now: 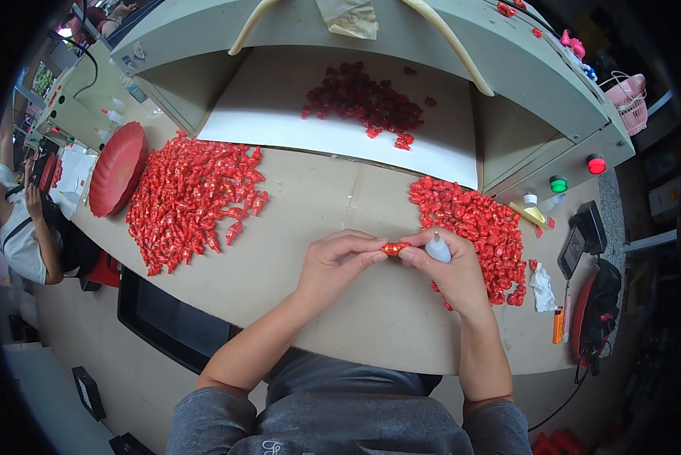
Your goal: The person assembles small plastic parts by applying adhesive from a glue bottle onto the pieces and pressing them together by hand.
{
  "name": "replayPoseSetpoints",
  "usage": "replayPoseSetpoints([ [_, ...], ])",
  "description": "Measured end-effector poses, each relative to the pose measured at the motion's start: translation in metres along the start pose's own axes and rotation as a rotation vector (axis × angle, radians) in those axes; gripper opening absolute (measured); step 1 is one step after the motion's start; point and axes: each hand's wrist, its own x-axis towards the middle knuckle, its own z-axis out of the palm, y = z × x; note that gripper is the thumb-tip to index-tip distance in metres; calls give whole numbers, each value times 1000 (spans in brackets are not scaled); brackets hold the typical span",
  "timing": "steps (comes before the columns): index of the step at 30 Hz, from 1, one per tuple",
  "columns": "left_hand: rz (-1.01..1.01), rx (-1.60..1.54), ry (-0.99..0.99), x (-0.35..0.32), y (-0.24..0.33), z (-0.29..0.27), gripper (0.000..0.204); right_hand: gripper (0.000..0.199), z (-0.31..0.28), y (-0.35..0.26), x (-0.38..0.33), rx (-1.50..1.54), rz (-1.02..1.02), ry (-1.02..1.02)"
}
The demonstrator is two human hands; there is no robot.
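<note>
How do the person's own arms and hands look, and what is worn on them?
Both forearms are bare, entering from the lower edge. Grey short sleeves cover only the upper arms. The left hand and the right hand are bare: no gloves, rings, watch or bracelet can be seen. No markings show on the sleeves.

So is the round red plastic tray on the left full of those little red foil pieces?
No: the round red plastic tray holds none; the red foil pieces lie heaped on the tabletop beside it.

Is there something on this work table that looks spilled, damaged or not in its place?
Nothing looks damaged. A few red pieces lie apart from the right pile, near a crumpled white scrap. Both hands hold one red piece.
</note>
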Motion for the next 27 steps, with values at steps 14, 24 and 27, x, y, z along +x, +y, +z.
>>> replayPoseSetpoints([
  [14,-71,-14,68,-2,-12,-2,17,15,10,4,4,141,57,13],
  [24,88,-72,48,-2,-18,3,15,7,16,5,-6,116,44,107],
  [27,97,-81,29,-6,-15,-3,18,7,23,7,-4,105,32,124],
])
